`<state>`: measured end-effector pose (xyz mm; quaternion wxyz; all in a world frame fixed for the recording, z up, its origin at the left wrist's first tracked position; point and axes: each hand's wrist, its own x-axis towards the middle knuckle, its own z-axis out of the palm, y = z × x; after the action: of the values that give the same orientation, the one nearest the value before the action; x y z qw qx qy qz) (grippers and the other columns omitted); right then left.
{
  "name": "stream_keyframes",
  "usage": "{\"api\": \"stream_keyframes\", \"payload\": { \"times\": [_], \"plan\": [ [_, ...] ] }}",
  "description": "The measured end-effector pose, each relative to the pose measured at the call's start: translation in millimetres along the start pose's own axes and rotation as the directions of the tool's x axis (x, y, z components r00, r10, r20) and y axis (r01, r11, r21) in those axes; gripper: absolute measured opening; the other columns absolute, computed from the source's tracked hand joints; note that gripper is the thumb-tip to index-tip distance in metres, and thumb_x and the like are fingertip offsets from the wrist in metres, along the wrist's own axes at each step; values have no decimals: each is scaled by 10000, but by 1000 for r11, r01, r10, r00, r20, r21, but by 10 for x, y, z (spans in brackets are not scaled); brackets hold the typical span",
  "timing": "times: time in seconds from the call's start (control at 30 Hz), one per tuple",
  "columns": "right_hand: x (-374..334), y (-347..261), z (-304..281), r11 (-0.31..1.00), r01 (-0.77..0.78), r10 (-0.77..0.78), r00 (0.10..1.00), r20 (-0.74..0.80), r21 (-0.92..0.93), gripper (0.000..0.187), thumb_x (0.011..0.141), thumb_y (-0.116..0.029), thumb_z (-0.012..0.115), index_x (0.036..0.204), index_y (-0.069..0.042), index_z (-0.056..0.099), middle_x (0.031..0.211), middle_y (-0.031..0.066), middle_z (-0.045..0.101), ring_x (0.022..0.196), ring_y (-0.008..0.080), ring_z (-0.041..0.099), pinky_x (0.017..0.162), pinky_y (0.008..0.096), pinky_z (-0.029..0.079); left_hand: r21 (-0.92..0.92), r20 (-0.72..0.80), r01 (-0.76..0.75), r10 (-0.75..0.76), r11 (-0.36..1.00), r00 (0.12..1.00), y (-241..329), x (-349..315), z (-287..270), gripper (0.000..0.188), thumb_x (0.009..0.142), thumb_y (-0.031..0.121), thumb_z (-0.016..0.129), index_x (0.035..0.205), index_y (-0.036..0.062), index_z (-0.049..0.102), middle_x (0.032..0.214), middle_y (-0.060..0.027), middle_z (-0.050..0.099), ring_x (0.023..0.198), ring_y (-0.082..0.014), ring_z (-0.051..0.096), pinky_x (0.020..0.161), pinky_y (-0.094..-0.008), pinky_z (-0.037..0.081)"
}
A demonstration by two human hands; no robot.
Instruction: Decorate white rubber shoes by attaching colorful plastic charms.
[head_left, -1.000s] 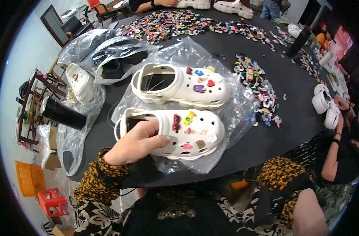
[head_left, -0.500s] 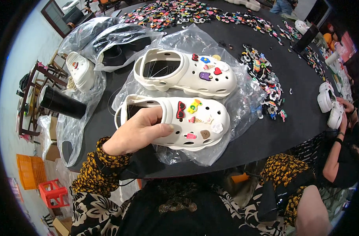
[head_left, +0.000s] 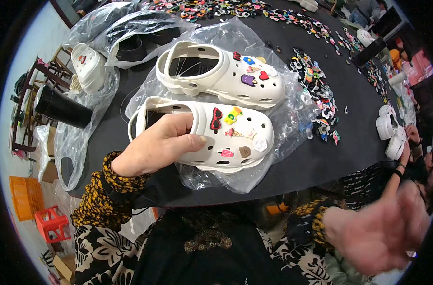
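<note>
My left hand (head_left: pixel 162 142) grips the nearer white clog (head_left: pixel 202 154), its fingers inside the foot opening and its thumb on top. That clog carries several charms, among them red sunglasses (head_left: pixel 217 118), a yellow bear (head_left: pixel 234 115), a pink popsicle (head_left: pixel 226 152) and a white rose (head_left: pixel 260 145). Just beyond it lies a matching white clog (head_left: pixel 221 90) with a purple popsicle charm and a red heart charm. Both rest on a clear plastic bag (head_left: pixel 245 178). Off the table at the lower right, my right hand (head_left: pixel 385 232) is smeared by motion; its fingers cannot be made out.
Loose charms (head_left: pixel 316 95) lie heaped right of the clogs, with more along the table's far side. At the left are a black cylinder (head_left: pixel 63 107), another white clog (head_left: pixel 88 69) and plastic bags (head_left: pixel 145 28). A co-worker's hands hold white clogs (head_left: pixel 391 133) at the right.
My right hand has swung up into view at the lower right, blurred. My left hand keeps its grip on the nearer clog. The whole view has shifted slightly.
</note>
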<state>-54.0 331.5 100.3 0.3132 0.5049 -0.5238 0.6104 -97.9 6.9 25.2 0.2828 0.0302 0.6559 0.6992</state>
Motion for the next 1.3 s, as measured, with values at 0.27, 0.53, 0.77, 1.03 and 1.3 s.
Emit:
{"api": "stream_keyframes", "payload": {
  "times": [0.27,0.53,0.77,1.03,1.3],
  "plan": [
    [-609,779,751,774,-408,545,819,181,-484,417,719,26,705,1127,6,621,1065,139,612,960,278,572,843,391,444,-87,40,5,-1,996,999,-23,22,-15,421,912,78,576,1313,-32,510,1216,-107,629,1084,-167,608,979,-333,465],
    [-723,1027,848,696,-225,506,827,244,-681,414,717,12,687,1125,-1,622,1103,109,593,984,284,558,881,423,403,-122,62,10,-2,993,998,-41,36,-23,459,907,58,577,1346,-22,469,1234,-101,618,1082,-157,610,968,-321,472],
    [-758,1086,941,670,-126,460,844,277,-732,370,748,-42,662,1113,4,626,1087,105,600,980,267,565,885,427,408,-68,65,9,-4,998,998,-30,30,-39,439,915,50,574,1337,-15,473,1208,-84,627,1060,-138,611,944,-305,481],
    [-768,1048,997,635,-22,406,860,309,-773,368,746,-76,655,1101,14,630,1044,112,633,983,237,589,887,437,418,-68,58,18,-14,998,998,-27,19,-32,419,922,46,564,1329,-18,481,1197,-75,631,1058,-126,603,954,-300,472],
    [-776,1051,1022,650,-23,379,876,297,-760,365,742,-73,662,1097,4,630,1032,110,637,968,240,593,888,439,419,-40,56,23,-21,999,998,-44,-2,-46,427,916,37,567,1329,-24,479,1205,-75,626,1068,-127,595,961,-299,465]
  ]
}}
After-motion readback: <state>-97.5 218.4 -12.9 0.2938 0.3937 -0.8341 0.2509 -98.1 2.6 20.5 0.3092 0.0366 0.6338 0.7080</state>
